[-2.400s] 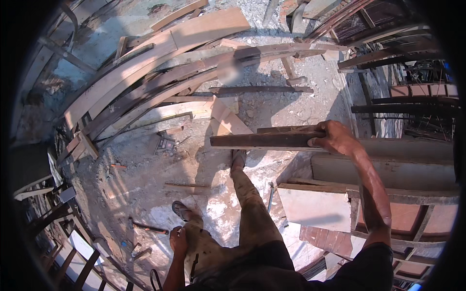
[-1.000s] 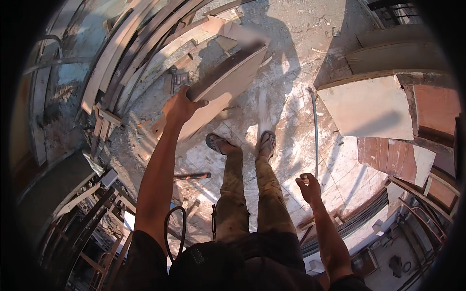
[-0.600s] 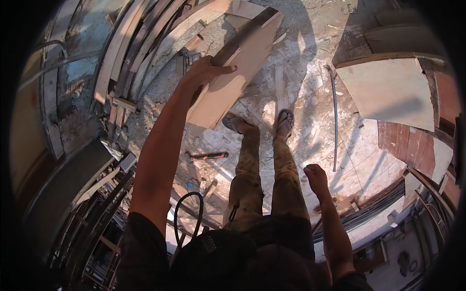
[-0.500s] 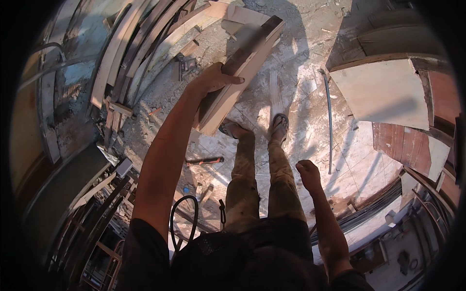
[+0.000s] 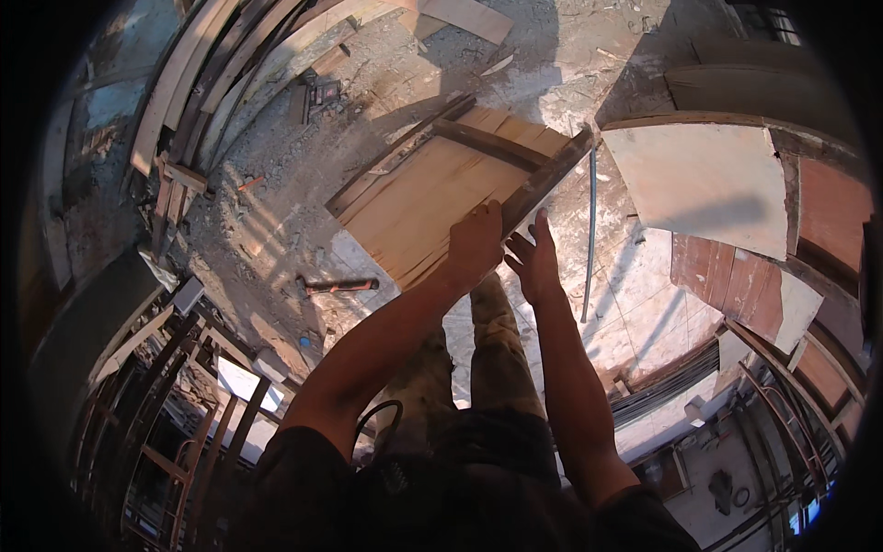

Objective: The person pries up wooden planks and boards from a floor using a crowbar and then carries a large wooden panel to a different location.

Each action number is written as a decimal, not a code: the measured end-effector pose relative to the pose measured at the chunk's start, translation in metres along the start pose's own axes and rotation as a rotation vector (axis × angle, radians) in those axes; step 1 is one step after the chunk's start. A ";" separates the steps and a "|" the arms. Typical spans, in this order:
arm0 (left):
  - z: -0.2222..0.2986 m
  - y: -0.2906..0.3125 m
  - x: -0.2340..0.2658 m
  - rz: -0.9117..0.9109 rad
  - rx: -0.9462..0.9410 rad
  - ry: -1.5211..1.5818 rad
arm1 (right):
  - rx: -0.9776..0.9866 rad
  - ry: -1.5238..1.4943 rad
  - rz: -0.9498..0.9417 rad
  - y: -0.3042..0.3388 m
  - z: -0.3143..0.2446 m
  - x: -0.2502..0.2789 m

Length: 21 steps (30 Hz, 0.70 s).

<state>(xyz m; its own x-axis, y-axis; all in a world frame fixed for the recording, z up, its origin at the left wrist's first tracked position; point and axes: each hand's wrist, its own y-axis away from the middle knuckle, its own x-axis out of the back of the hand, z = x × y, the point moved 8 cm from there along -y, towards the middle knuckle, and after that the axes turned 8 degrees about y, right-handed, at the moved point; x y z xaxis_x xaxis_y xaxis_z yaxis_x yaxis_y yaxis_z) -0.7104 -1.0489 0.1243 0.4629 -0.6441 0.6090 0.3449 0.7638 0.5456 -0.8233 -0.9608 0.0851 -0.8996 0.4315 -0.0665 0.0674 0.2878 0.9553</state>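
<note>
Now | left grip [image 5: 475, 242] pinching straight dark batten [image 5: 550, 181] | right grip [image 5: 536, 267] spread | grainy plywood panel [image 5: 414, 212]

panel [image 5: 432, 198] | plywood, pale brown, streaked dark near the lower end | dark battens [image 5: 552, 179] lined two opposite sides, another crossed near the far end | battened face showed, held diagonally over the floor [image 5: 276, 230]

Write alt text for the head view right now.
A person's left hand grips one edge of a framed wooden panel, the right hand open close to that edge. A hammer lies on the dusty floor to the left; long planks lie beyond.
</note>
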 end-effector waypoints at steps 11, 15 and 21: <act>-0.050 0.040 -0.017 0.042 -0.011 -0.146 | -0.038 -0.019 0.128 -0.072 0.032 -0.036; -0.065 0.053 -0.007 0.018 -0.006 0.008 | -0.004 0.030 0.149 -0.066 0.033 -0.044; -0.112 0.062 0.051 0.244 0.091 0.254 | 0.072 0.150 0.142 -0.071 0.014 -0.014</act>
<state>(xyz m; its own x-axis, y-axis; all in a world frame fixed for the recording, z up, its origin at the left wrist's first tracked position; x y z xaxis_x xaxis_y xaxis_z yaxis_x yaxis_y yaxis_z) -0.5736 -1.0291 0.1246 0.7148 -0.4031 0.5715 0.1304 0.8797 0.4573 -0.8100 -0.9757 0.0138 -0.9327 0.3417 0.1157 0.2237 0.2963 0.9285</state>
